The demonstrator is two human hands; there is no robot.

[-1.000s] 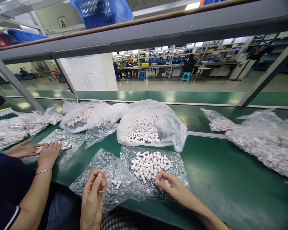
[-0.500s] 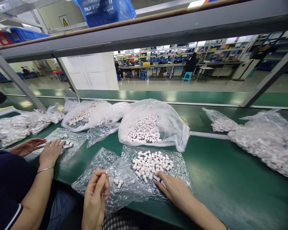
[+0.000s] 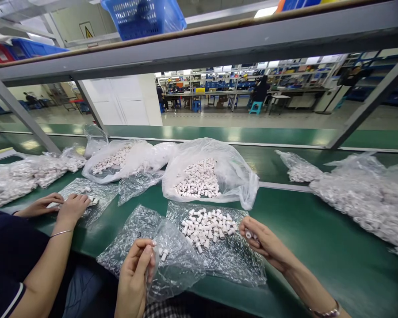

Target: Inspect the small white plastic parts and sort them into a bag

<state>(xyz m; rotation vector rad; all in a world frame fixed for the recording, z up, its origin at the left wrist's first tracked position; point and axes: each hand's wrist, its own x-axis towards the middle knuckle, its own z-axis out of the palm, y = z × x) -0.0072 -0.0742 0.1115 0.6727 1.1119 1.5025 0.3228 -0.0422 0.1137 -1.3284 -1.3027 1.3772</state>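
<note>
Pinched in my left hand [image 3: 137,269] is the edge of a clear plastic bag [image 3: 175,276] with a few white fittings [image 3: 163,253] inside. My right hand [image 3: 268,245] is raised at the right side of the loose pile, its fingers curled round a few white fittings [image 3: 249,234]. The pile of short white pipe-like fittings [image 3: 207,225] lies on a flat clear plastic sheet or bag [image 3: 232,265]. Behind it, a large open bag [image 3: 242,181] holds many more of the same pieces.
To my left, a co-worker's hands [image 3: 73,207] handle similar pieces on another plastic sheet [image 3: 102,194]. Filled bags lie at far left [image 3: 29,174] and right [image 3: 358,194] on the green table [image 3: 292,229]. A shelf beam [image 3: 199,48] with a blue basket [image 3: 142,20] spans overhead.
My right hand has moved from the pile's near edge up and to the right, now with a few fittings in its fingers. My left hand keeps its hold on the bag.
</note>
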